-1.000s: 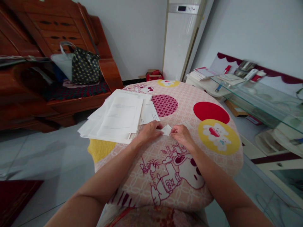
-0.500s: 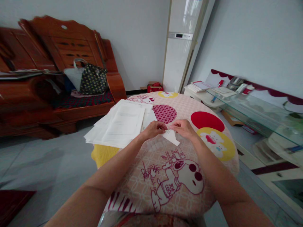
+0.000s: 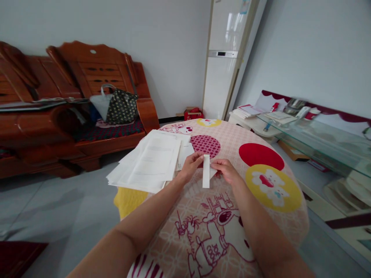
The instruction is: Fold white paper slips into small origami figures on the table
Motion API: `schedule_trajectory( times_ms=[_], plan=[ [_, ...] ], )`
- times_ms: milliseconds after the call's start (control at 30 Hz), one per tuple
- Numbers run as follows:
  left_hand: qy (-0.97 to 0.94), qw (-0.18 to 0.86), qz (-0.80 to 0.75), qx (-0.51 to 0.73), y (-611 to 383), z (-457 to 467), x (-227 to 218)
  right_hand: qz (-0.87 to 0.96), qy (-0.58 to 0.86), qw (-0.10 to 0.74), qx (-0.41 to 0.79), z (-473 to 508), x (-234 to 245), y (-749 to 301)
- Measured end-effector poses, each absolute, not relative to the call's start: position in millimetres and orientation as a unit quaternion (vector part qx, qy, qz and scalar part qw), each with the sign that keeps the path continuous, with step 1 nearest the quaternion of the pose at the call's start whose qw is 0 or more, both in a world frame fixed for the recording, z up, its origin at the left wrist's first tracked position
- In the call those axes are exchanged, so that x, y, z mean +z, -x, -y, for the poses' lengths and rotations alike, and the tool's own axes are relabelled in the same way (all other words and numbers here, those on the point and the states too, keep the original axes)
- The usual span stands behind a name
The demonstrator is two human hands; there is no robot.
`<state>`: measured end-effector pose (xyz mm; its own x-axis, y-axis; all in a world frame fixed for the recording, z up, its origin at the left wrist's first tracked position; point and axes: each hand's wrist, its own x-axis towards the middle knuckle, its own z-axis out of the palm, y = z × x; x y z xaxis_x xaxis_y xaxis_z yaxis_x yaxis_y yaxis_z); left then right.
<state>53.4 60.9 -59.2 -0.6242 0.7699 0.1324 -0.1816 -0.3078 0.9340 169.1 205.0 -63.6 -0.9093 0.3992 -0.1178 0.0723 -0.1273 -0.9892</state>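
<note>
Stack of papers (image 3: 152, 164) = landmark. Strip of folded white paper (image 3: 206, 175) is just right of the stack, long side pointing toward the person, a flap sticking out on its right. Left hand (image 3: 191, 166) is between stack and strip, fingers pinching the strip's upper left edge; right hand (image 3: 228, 170) is on the far side of the strip from the stack, fingers gripping near the flap.

Edges: stack's left corner seems to poke past the rim of the desk (image 3: 228, 133). Room — narrow between stack and left hand; right of the stack, beyond the right hand, a wide run of cloth reaches the desk's right edge. More cloth nearer the person than the stack, between the forearms.

Containers: cardboard box (image 3: 189, 115) on the floor behind the stack, something red in it. Left of the stack, on a wooden seat (image 3: 110, 133) — white bag (image 3: 101, 106) and dark patterned bag (image 3: 121, 108) side by side, contents hidden. Far right of the stack, a small carton (image 3: 292, 151) under a glass shelf (image 3: 313, 135), contents can't tell.
</note>
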Motion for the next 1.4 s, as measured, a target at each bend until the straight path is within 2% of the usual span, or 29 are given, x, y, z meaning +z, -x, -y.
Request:
schedule_trajectory(
  times_ms=[233,667,1067,1267,1400],
  plan=[
    [-0.266,0.397,-0.441,0.76,-54.0,-55.3,-59.0,0.6,0.176,0.132,0.769,-207.8,-68.3,-167.4],
    [-0.241,0.431,-0.416,0.764,-59.0,-55.5,-56.2,0.581,0.179,0.128,0.784,-202.7,-65.1,-168.2],
    [-0.275,0.31,-0.495,0.764,-58.4,-56.1,-56.2,0.634,0.191,0.169,0.731,-192.6,-57.1,-171.0],
    [-0.334,0.278,-0.543,0.719,-51.5,-54.7,-56.0,0.685,0.196,0.254,0.654,-187.8,-54.1,-170.5],
    [-0.365,0.197,-0.578,0.702,-46.3,-51.4,-53.7,0.743,0.173,0.324,0.56,-182.5,-48.7,-172.4]
  ],
)
